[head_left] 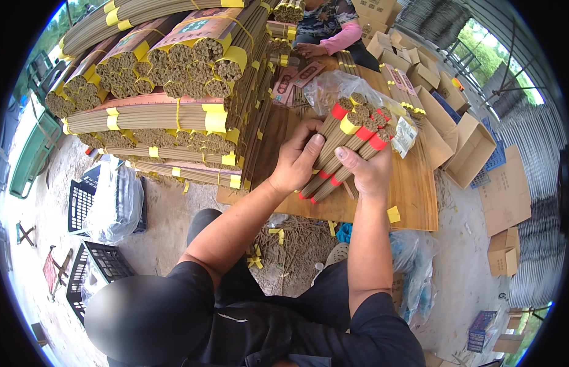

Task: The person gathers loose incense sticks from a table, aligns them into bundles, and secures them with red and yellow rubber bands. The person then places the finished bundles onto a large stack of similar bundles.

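Several bundles of brown incense sticks [347, 147], banded in red with one yellow band, are gathered between my two hands above the table's near part. My left hand [298, 160] wraps the left side of the group, thumb along the sticks. On the other side, my right hand [368, 168] grips the bundles with its thumb pressed on top. The stick ends face up and away from me; the lower ends tilt toward my lap. Most of my fingers are hidden behind the bundles.
A tall stack of incense bundles [174, 125] with yellow bands rises at left. The wooden table [413, 202] carries clear plastic film [342, 85] and more bundles. Across it sits a person with a pink sleeve [342, 39]. Open cartons [469, 150] line the right; black crates [82, 205] stand left.
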The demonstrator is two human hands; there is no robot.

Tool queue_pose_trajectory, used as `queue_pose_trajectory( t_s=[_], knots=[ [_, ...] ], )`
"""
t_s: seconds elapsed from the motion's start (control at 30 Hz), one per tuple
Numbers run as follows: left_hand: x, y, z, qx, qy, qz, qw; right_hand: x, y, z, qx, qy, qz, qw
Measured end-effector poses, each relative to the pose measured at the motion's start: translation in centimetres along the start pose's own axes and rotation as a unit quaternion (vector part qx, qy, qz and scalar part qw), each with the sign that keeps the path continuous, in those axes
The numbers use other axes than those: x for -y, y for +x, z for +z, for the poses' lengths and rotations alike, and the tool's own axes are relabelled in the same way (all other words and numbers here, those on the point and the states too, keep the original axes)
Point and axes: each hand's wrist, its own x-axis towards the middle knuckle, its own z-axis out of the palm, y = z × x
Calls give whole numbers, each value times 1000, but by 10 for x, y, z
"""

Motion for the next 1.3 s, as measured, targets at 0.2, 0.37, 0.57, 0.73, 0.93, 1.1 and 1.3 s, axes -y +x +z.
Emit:
queue_pose_trajectory(
  t_s=[0.2,0.37,0.57,0.73,0.93,1.1,1.3],
  knots=[
    [1,-1,-3,0,-27,-37,999,5,2,9,8,3,3,1000],
    [1,0,2,11,-12,58,998,-2,3,6,-1,14,-24,1000],
    [17,-4,-6,53,58,68,995,-7,1,11,-7,16,-33,999],
    [19,-6,-5,56,78,69,993,-9,0,10,-7,24,-40,999],
    [16,-7,-1,53,31,53,997,-9,0,3,1,-2,-29,1000],
    [23,-8,-3,53,8,39,998,-8,0,3,-4,-14,-20,1000],
    [22,-6,-6,66,19,41,997,-8,0,6,-11,3,-56,998]
  ],
)
